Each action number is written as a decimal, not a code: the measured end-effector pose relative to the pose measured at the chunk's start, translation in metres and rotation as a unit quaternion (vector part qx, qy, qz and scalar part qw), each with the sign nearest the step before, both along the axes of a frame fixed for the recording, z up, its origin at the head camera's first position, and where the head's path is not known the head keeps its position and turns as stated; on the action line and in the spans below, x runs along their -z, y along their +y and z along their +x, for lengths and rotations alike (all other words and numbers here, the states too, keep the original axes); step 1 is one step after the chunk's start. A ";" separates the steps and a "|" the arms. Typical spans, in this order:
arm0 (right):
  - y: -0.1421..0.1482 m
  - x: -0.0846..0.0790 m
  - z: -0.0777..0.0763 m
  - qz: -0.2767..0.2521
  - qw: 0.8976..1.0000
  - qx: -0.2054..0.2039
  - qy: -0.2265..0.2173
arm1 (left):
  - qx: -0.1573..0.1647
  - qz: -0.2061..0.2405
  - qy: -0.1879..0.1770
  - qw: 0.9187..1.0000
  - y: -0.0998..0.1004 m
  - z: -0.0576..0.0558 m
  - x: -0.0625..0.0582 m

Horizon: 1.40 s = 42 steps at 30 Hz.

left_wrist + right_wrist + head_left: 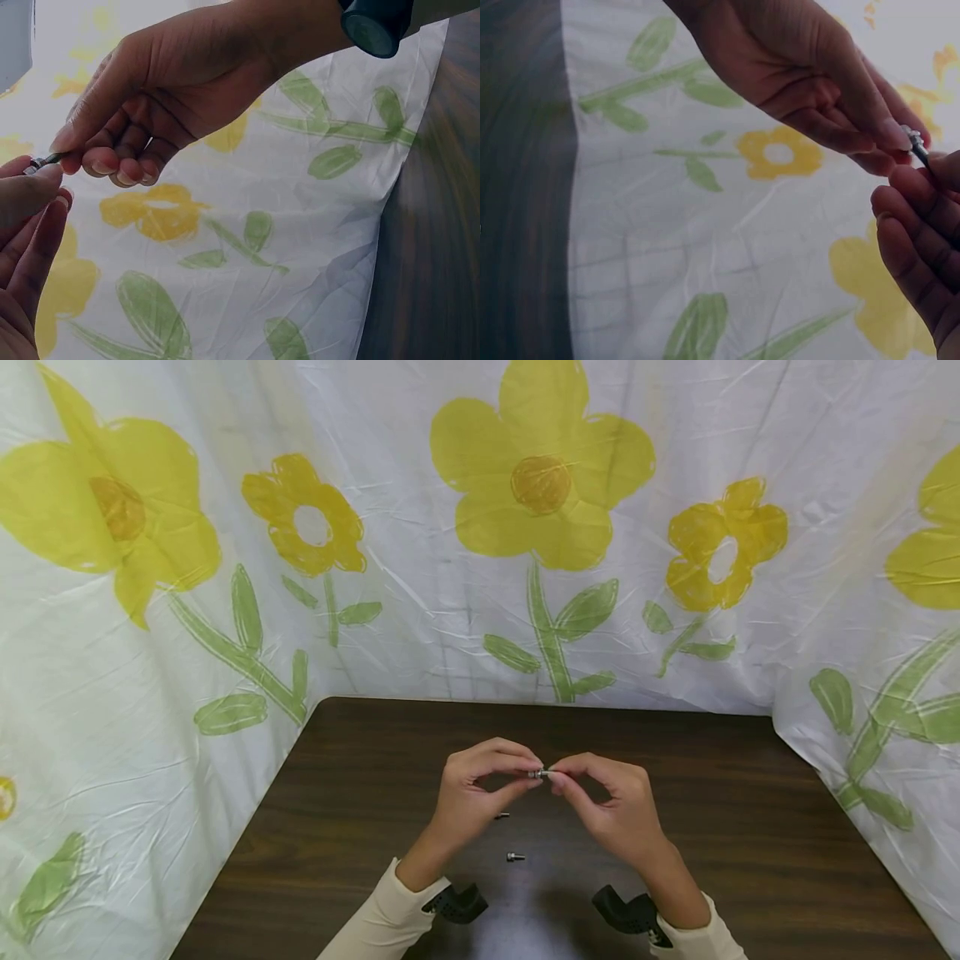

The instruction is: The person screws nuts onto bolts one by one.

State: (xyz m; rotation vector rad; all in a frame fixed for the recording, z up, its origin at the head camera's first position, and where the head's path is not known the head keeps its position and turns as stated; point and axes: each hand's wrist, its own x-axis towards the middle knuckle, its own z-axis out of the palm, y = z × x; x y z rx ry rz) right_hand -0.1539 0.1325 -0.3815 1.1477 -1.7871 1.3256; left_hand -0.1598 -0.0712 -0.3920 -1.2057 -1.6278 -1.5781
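Note:
A small silver metal bolt is held above the table between both hands. My left hand pinches its wider, shiny end between thumb and fingertips. From the other side my right hand pinches the thin dark shank with thumb and forefinger. In the left wrist view the shank runs from one hand to the other. The shiny end shows in the right wrist view, partly covered by fingertips. Below the hands, a similar bolt lies on the table.
Another small metal piece lies on the dark wooden table, partly hidden behind the left hand. A white curtain with yellow flowers hangs along the table's back and sides. Black wrist mounts sit by both sleeves.

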 end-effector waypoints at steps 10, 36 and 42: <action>0.000 0.000 0.000 -0.002 1.000 -0.007 0.000 | -0.003 -0.005 -0.025 1.000 0.001 0.004 -0.005; -0.001 0.000 0.001 0.000 1.000 -0.001 0.000 | -0.022 0.013 -0.070 0.997 0.000 0.006 -0.003; 0.000 0.000 0.001 0.001 1.000 -0.002 0.003 | -0.010 -0.004 -0.035 0.999 0.002 0.011 -0.014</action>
